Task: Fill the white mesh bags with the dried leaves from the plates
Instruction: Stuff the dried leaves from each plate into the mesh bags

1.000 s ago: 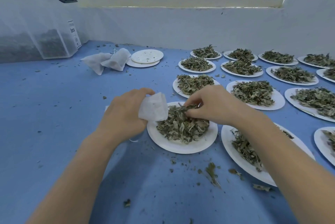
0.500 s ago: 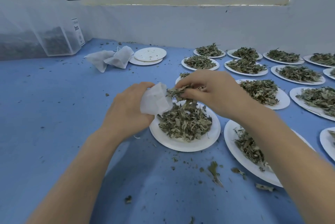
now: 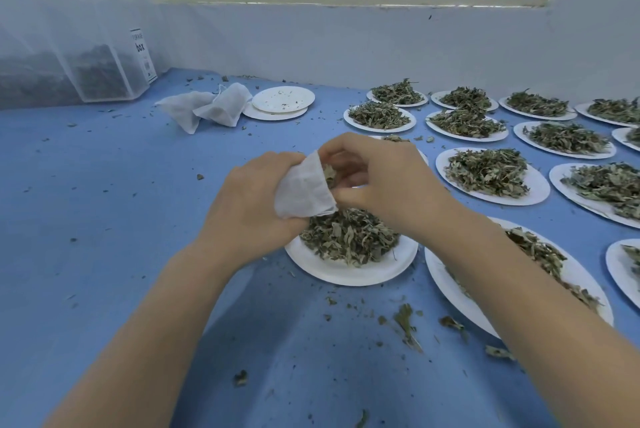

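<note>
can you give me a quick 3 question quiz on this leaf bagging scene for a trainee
1. True or false: the left hand holds the white mesh bag above the near plate.
2. Where are the right hand's fingers? A) at the bag's mouth, pushing leaves in B) flat on the table C) on the clear storage box
3. What lies beside the stacked empty plates at the back left?

Key:
1. True
2. A
3. Spare white mesh bags, on the blue table.
</note>
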`<state>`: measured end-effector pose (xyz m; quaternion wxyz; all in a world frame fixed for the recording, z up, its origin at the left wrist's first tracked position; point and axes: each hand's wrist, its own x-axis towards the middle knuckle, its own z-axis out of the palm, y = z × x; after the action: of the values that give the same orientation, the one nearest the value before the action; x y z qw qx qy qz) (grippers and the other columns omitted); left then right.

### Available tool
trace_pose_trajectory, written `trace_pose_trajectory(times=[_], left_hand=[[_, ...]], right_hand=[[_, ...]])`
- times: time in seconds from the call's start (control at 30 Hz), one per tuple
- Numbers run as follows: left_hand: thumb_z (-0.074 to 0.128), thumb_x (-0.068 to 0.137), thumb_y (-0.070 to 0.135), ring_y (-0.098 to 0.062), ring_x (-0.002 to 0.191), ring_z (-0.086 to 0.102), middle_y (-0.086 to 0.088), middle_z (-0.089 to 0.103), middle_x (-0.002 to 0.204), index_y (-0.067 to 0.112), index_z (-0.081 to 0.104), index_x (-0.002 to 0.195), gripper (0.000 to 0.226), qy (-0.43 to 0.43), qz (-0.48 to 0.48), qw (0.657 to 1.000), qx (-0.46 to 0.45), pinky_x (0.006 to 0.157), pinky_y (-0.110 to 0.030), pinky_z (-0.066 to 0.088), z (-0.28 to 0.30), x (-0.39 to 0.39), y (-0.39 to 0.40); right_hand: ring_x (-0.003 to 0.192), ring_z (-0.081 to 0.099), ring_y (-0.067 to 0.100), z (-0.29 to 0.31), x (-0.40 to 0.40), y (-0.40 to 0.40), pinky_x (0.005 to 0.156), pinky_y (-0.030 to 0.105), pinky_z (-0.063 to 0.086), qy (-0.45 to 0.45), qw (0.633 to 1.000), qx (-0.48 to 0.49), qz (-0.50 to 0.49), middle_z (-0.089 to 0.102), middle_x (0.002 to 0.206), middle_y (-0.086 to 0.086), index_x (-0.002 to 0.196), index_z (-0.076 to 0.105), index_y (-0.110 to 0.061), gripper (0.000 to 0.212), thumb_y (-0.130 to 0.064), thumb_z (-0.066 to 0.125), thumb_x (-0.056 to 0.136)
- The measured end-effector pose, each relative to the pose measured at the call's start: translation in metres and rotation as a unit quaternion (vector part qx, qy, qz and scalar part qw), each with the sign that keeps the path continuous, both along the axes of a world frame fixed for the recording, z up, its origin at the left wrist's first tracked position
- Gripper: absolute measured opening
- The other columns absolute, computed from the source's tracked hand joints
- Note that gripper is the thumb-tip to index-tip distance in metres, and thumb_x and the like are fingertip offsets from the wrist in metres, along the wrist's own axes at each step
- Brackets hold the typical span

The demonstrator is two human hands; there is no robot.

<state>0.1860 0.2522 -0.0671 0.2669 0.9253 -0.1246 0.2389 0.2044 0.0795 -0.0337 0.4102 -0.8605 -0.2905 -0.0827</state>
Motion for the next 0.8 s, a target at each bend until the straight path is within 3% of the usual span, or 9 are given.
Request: trace_pose_trajectory(times=[0.13, 0.23, 0.37, 0.47, 0.6, 0.67, 0.8], left_hand=[[0.076, 0.065, 0.02, -0.016, 0.091, 0.054, 0.004, 0.061, 0.103, 0.02, 0.056, 0.116, 0.056, -0.003, 0.006, 1.0, 0.0, 0.07, -0.02, 0.03, -0.001, 0.001, 0.0], [0.077, 0.066, 0.026, -0.013, 0.091, 0.054, 0.008, 0.061, 0.102, 0.026, 0.056, 0.115, 0.053, -0.001, 0.012, 1.0, -0.011, 0.072, -0.021, 0.034, -0.002, 0.002, 0.0], [0.074, 0.065, 0.029, -0.004, 0.086, 0.05, 0.013, 0.061, 0.098, 0.031, 0.057, 0.109, 0.047, 0.0, 0.005, 0.999, -0.034, 0.069, -0.016, 0.035, -0.003, 0.002, -0.002], [0.072, 0.062, 0.033, -0.009, 0.087, 0.054, 0.013, 0.061, 0.097, 0.029, 0.058, 0.109, 0.049, 0.002, -0.001, 0.999, -0.039, 0.075, -0.026, 0.041, -0.003, 0.0, -0.004], [0.073, 0.063, 0.036, -0.012, 0.088, 0.056, 0.012, 0.062, 0.098, 0.029, 0.057, 0.11, 0.05, 0.0, -0.009, 1.0, -0.029, 0.077, -0.032, 0.045, -0.001, -0.002, -0.004], [0.075, 0.066, 0.03, -0.015, 0.089, 0.056, 0.01, 0.062, 0.099, 0.028, 0.056, 0.112, 0.05, 0.003, -0.004, 1.0, -0.02, 0.078, -0.035, 0.046, -0.001, -0.002, -0.003], [0.076, 0.066, 0.03, -0.015, 0.089, 0.057, 0.009, 0.062, 0.099, 0.025, 0.056, 0.113, 0.051, 0.007, 0.001, 1.0, -0.009, 0.078, -0.033, 0.043, -0.001, -0.002, -0.005]], right_hand=[[0.087, 0.067, 0.004, 0.002, -0.001, 0.001, 0.082, 0.018, 0.053, 0.095, 0.993, 0.059, 0.041, 0.068, 0.097, -0.007, 0.096, 0.061, -0.026, 0.035, 0.0, 0.071, 0.076], [0.08, 0.064, -0.003, 0.001, -0.002, 0.003, 0.075, 0.011, 0.047, 0.037, 0.999, 0.016, -0.001, 0.066, 0.086, -0.016, 0.089, 0.066, -0.029, 0.025, -0.006, 0.069, 0.078], [0.078, 0.062, 0.007, -0.005, -0.005, 0.01, 0.077, 0.022, 0.048, -0.032, 0.999, 0.002, -0.032, 0.072, 0.082, -0.004, 0.092, 0.076, -0.019, 0.016, -0.01, 0.066, 0.083], [0.078, 0.061, 0.009, -0.005, -0.007, 0.012, 0.075, 0.025, 0.047, -0.02, 0.999, -0.031, -0.004, 0.071, 0.08, -0.005, 0.099, 0.074, -0.023, 0.024, -0.009, 0.061, 0.084], [0.087, 0.061, 0.011, 0.006, -0.006, 0.004, 0.084, 0.028, 0.047, 0.039, 0.992, -0.098, 0.074, 0.07, 0.096, -0.005, 0.11, 0.069, -0.024, 0.027, -0.012, 0.057, 0.089], [0.079, 0.055, 0.004, 0.008, -0.004, 0.001, 0.078, 0.022, 0.043, 0.005, 0.989, -0.131, 0.074, 0.068, 0.098, -0.005, 0.108, 0.07, -0.022, 0.025, -0.011, 0.056, 0.09], [0.076, 0.048, 0.013, 0.004, -0.003, 0.005, 0.075, 0.025, 0.037, -0.101, 0.978, -0.183, 0.005, 0.065, 0.096, 0.0, 0.097, 0.074, -0.017, 0.019, -0.014, 0.057, 0.089]])
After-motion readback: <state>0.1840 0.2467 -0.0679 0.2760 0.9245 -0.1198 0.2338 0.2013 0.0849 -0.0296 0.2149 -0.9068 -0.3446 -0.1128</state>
